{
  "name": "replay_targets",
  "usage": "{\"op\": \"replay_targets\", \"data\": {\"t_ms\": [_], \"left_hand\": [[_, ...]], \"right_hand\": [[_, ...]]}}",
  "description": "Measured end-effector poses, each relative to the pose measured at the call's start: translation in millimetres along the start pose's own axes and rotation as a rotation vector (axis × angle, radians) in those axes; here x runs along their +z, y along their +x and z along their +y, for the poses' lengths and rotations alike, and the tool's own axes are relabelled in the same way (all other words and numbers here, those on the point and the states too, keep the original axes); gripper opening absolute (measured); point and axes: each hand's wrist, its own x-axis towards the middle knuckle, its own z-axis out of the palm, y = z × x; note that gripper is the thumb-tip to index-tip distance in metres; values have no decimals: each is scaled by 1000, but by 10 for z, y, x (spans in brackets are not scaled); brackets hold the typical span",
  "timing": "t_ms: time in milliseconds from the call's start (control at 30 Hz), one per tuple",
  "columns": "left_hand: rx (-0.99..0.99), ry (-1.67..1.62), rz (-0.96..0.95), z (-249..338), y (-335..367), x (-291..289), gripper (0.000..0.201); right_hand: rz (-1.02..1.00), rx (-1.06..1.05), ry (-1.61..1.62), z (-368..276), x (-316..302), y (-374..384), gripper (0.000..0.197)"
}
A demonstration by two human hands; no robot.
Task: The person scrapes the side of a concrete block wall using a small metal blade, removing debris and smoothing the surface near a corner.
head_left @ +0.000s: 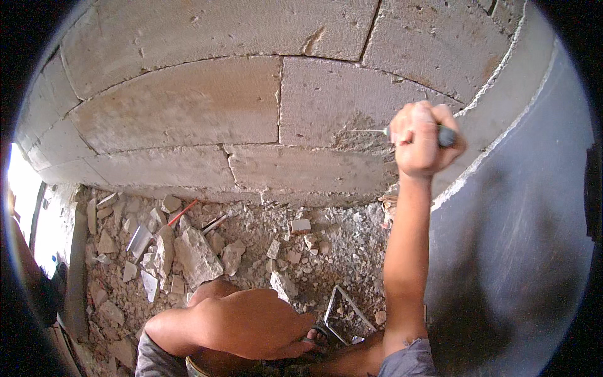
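My right hand is closed around the dark handle of a screwdriver, raised in front of the block wall. The tool's thin metal shaft points left, over a rough, chipped patch in the wall. Whether its tip touches the block I cannot tell. Low in the view, my left hand hangs over my bent leg, its fingers loosely stretched out and holding nothing I can see. Part of those fingers is hard to make out.
Broken stone chunks and rubble cover the ground below the wall. Among them lie a red stick and a bent white strip. A smooth grey surface rises at right, and a pale ledge stands at left.
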Motion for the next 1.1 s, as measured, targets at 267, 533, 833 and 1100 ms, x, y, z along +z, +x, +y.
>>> {"op": "replay_targets", "data": {"t_ms": [267, 533, 833, 1100], "left_hand": [[4, -81, -3, -63, 87, 81, 39], [-58, -108, 18, -23, 72, 33, 37], [-25, -49, -54, -43, 164, 10, 35], [-206, -41, -128, 157, 43, -77, 37]], "right_hand": [[78, 91, -347, 627, -334, -241, 26], [37, -31, -54, 35, -82, 65, 24], [163, 21, -127, 240, -159, 7, 27], [106, -46, -226, 594, 55, -61, 22]]}}
